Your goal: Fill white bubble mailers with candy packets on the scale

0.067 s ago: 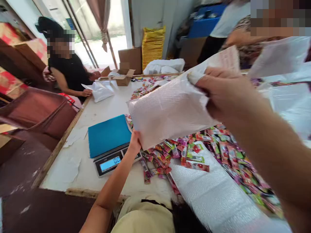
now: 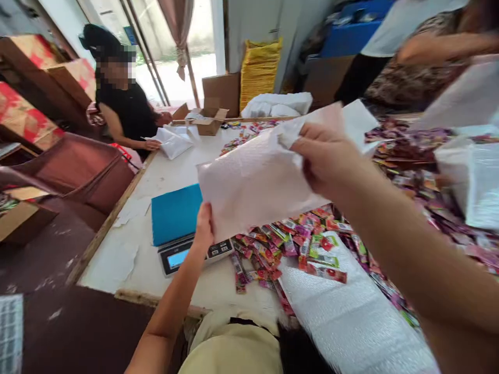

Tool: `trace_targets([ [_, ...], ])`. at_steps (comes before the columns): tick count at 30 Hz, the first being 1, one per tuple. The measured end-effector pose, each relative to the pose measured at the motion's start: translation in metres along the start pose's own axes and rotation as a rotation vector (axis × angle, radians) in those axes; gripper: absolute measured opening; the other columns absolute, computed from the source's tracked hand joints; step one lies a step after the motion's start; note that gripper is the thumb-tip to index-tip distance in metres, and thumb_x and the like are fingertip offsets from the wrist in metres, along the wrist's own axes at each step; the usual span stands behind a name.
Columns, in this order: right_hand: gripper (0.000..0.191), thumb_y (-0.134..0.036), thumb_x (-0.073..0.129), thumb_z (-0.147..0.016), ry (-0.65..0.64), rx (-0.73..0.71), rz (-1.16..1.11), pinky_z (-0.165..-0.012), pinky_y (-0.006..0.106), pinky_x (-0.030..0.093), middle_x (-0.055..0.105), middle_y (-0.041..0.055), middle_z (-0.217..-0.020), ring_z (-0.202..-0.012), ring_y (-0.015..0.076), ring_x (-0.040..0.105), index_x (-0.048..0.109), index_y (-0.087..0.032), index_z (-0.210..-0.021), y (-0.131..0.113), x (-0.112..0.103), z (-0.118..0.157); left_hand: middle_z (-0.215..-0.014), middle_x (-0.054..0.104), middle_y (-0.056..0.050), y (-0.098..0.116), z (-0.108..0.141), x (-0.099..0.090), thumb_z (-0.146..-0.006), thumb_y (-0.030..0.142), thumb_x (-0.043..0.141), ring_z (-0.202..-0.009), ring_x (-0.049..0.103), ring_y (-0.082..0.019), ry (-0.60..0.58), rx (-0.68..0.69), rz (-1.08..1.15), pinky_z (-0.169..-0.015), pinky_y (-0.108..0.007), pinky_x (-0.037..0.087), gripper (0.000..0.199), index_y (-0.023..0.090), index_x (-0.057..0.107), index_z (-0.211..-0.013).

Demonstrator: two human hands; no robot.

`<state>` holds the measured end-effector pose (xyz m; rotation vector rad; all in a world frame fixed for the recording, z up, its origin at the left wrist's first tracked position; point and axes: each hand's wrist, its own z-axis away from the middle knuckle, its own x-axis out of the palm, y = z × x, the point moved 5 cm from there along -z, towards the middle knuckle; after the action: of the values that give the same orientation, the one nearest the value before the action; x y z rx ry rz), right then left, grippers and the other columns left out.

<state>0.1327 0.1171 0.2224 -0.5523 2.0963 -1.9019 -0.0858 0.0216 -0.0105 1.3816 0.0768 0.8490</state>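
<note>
A white bubble-wrap mailer bag (image 2: 249,182) is stretched between my two hands above the table. My left hand (image 2: 203,226) is closed on its lower left corner. At the other end, my right hand (image 2: 325,156) pinches the bag near its crumpled mouth, its fingertips partly hidden by the plastic. Just beyond my left hand stands a digital scale (image 2: 176,214) with a blue platform; my forearm covers part of its lit display. Small colourful snack packets (image 2: 268,249) lie heaped under the bag. More white bubble bags (image 2: 343,301) lie flat beneath my right arm, several packets on top.
A person in black (image 2: 127,111) handles a white bag (image 2: 174,143) across the table's left edge. An open cardboard box (image 2: 208,122) stands at the back, near a stack of yellow sheets (image 2: 260,72). Another person's arm (image 2: 444,49) reaches in at upper right.
My right hand and the bag have moved left, and the bag now covers more of the scale's platform. The camera view has shifted slightly.
</note>
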Motion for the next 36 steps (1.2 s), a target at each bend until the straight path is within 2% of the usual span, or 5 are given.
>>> trace_targets([
  [5,0.027,-0.033,0.074,-0.077,-0.197,0.169,-0.151,-0.05,0.019,0.042,0.058,-0.0044,-0.074,-0.058,0.0071,0.051,0.055,-0.022,-0.092,0.096,0.091,-0.026,-0.085,0.073,-0.006,0.095,-0.04,-0.131,-0.074,0.073,0.066,-0.091,0.064,-0.024,0.234,0.189,-0.706,-0.084,-0.033,0.05,0.059,0.016,0.072,-0.087],
  [9,0.029,-0.025,0.067,-0.075,-0.277,0.329,-0.236,-0.055,0.023,0.053,0.061,-0.0039,-0.079,-0.057,0.0074,0.054,0.056,-0.023,-0.102,0.155,0.134,-0.026,-0.077,0.071,-0.004,0.139,-0.072,-0.18,-0.083,0.052,0.062,-0.088,0.062,-0.024,0.321,0.245,-1.123,-0.082,-0.032,0.046,0.037,0.016,0.072,-0.079],
  [15,0.03,-0.03,0.067,-0.079,-0.334,0.182,-0.088,-0.073,0.032,0.06,0.071,0.0027,-0.095,-0.071,0.0106,0.064,0.067,-0.021,-0.107,0.171,0.098,-0.014,-0.105,0.071,-0.01,0.153,-0.081,-0.186,-0.085,0.037,0.065,-0.082,0.06,-0.018,0.451,0.445,-1.154,-0.082,-0.03,0.046,0.034,0.014,0.074,-0.107],
  [21,0.032,-0.039,0.071,-0.079,-0.276,0.149,0.104,-0.073,0.034,0.06,0.073,0.0064,-0.092,-0.075,0.0153,0.066,0.069,-0.019,-0.104,0.197,0.044,0.006,-0.114,0.068,-0.009,0.158,-0.014,-0.176,-0.088,0.036,0.068,-0.087,0.062,-0.014,0.586,0.725,-1.041,-0.074,-0.025,0.046,0.04,0.017,0.066,-0.124],
  [36,0.059,-0.018,0.059,-0.077,-0.383,-0.197,0.447,-0.1,0.05,0.057,0.058,0.0165,-0.135,-0.118,0.0283,0.064,0.054,-0.02,-0.136,0.235,0.109,-0.004,-0.11,0.07,-0.009,0.118,0.073,-0.174,-0.087,0.039,0.069,-0.083,0.063,-0.014,0.651,0.656,-0.889,-0.07,-0.025,0.047,0.04,0.02,0.063,-0.122],
])
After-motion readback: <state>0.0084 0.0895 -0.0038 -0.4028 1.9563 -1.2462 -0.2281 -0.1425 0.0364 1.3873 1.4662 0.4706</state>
